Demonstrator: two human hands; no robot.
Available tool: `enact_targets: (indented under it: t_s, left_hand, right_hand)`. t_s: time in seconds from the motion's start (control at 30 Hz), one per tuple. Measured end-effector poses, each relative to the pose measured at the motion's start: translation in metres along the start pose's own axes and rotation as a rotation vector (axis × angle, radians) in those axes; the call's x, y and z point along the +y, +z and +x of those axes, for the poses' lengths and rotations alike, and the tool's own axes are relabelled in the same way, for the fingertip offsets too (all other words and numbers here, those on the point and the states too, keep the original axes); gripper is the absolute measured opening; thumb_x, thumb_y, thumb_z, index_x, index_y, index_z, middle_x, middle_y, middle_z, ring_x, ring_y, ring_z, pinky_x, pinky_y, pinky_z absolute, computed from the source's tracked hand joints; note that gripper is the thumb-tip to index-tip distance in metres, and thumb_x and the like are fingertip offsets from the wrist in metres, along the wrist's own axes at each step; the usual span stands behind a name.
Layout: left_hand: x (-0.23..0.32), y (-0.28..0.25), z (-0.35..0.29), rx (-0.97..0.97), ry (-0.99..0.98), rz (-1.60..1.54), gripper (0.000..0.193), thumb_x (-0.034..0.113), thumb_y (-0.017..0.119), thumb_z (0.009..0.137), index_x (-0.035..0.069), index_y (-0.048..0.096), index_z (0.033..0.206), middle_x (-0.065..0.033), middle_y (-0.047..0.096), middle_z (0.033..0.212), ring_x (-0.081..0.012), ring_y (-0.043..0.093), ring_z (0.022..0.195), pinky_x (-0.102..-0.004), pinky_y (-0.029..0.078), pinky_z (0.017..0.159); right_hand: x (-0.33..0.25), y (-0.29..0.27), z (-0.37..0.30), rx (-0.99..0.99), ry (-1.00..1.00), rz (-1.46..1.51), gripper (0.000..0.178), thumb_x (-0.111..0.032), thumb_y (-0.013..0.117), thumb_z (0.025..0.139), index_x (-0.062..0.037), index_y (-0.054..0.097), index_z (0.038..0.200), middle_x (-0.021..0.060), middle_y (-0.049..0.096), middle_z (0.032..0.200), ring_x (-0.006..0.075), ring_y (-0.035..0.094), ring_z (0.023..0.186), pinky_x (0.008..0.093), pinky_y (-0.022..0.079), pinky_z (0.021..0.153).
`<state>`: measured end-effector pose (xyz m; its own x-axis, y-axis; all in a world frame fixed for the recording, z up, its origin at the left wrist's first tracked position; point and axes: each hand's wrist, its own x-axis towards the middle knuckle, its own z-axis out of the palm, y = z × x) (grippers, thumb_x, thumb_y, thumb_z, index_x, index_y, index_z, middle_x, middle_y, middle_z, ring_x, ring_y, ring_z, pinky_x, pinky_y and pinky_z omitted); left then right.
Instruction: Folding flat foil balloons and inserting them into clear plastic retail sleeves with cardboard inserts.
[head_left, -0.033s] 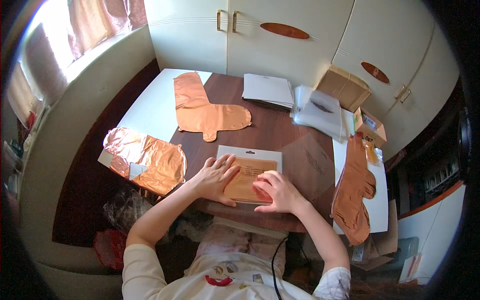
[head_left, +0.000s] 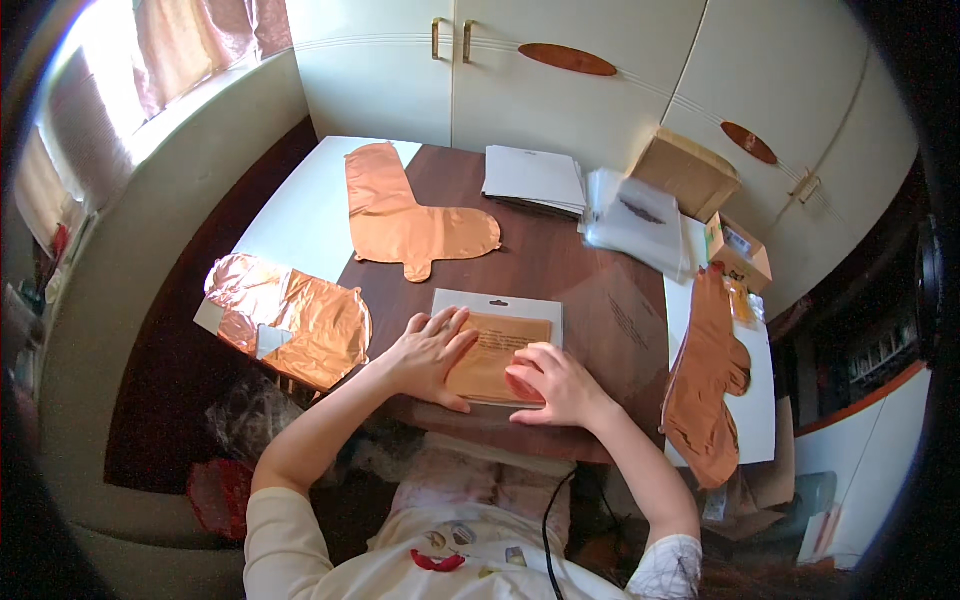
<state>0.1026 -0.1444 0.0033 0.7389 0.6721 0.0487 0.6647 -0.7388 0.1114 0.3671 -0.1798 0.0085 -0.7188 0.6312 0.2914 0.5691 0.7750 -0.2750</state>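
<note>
In front of me a clear printed plastic bag [head_left: 500, 346] lies flat, with a folded copper-coloured foil balloon inside, against a white card [head_left: 540, 309] with a hanging slot at its top. My left hand [head_left: 432, 362] rests on the bag's left part, its fingers spread. On the lower right part lies my right hand [head_left: 562, 388], fingers bent and thumb apart. Farther off, a flat copper foil balloon [head_left: 415, 225] is laid out in an L shape. A shinier, crumpled foil balloon [head_left: 310, 325] sits at the left, and another foil balloon [head_left: 705, 390] at the right.
A stack of white cards [head_left: 533, 178] stands at the back, beside clear plastic bags [head_left: 635, 220] and a cardboard box [head_left: 685, 172]. A small open box [head_left: 740, 255] is on the right. A transparent sheet [head_left: 615, 315] lies right of the card. White cupboards [head_left: 380, 75] bound the far side.
</note>
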Motion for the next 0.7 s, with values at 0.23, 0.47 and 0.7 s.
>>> enact_targets:
  t_s: [0.23, 0.47, 0.7]
  left_hand:
    - [-0.004, 0.008, -0.001, 0.054, 0.053, 0.017, 0.107, 0.070, 0.064, 0.059, -0.001, 0.035, 0.134, -0.0240, 0.029, 0.141, -0.0375, 0.024, 0.133, -0.0544, 0.024, 0.100]
    - [0.001, 0.002, -0.004, 0.042, 0.062, 0.022, 0.102, 0.066, 0.063, 0.062, -0.002, 0.036, 0.134, -0.0189, 0.031, 0.142, -0.0397, 0.028, 0.131, -0.0562, 0.026, 0.099]
    - [0.004, -0.011, -0.008, 0.085, 0.161, -0.066, 0.072, 0.037, 0.068, 0.067, -0.002, 0.046, 0.123, -0.0191, 0.042, 0.132, -0.0370, 0.038, 0.124, -0.0512, 0.039, 0.094]
  right_hand:
    - [-0.001, 0.005, -0.009, 0.114, -0.132, -0.162, 0.034, -0.026, 0.069, 0.074, -0.0084, 0.061, 0.101, 0.0062, 0.060, 0.102, 0.0233, 0.058, 0.097, 0.0347, 0.050, 0.085]
    - [-0.019, 0.002, -0.003, 0.079, -0.157, -0.396, 0.025, -0.012, 0.059, 0.076, -0.0107, 0.062, 0.100, 0.0021, 0.062, 0.096, 0.0174, 0.061, 0.090, 0.0295, 0.053, 0.072]
    - [-0.011, -0.008, 0.000, 0.117, -0.083, -0.217, 0.030, -0.012, 0.063, 0.072, -0.0120, 0.064, 0.102, 0.0027, 0.065, 0.096, 0.0162, 0.063, 0.087, 0.0278, 0.054, 0.071]
